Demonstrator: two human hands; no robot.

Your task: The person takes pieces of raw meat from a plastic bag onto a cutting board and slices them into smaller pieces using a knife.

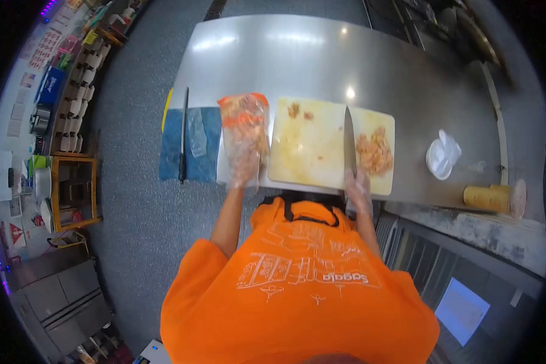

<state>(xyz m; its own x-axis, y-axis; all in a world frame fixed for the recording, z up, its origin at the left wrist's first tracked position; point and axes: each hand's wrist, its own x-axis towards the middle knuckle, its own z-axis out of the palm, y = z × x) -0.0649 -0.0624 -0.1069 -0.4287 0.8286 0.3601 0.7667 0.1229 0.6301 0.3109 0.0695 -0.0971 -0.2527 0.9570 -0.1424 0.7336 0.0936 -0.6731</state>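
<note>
On the steel table lies a white cutting board (309, 142) with yellowish stains. My right hand (358, 187), in a clear glove, holds a long knife (349, 139) by its handle, the blade pointing away from me over the board. Cut meat (376, 151) is heaped right of the blade, and a few small scraps (293, 110) lie near the board's far left corner. Left of the board, my gloved left hand (245, 167) is closed on the near part of a clear plastic bag (246, 121) with orange print and meat inside.
A blue cloth (209, 155) at the table's left edge bears a dark sharpening rod (183, 139) and a piece of clear plastic (197, 133). To the right are a white container (440, 159) with crumpled plastic and a yellow roll (488, 198). Shelves stand far left.
</note>
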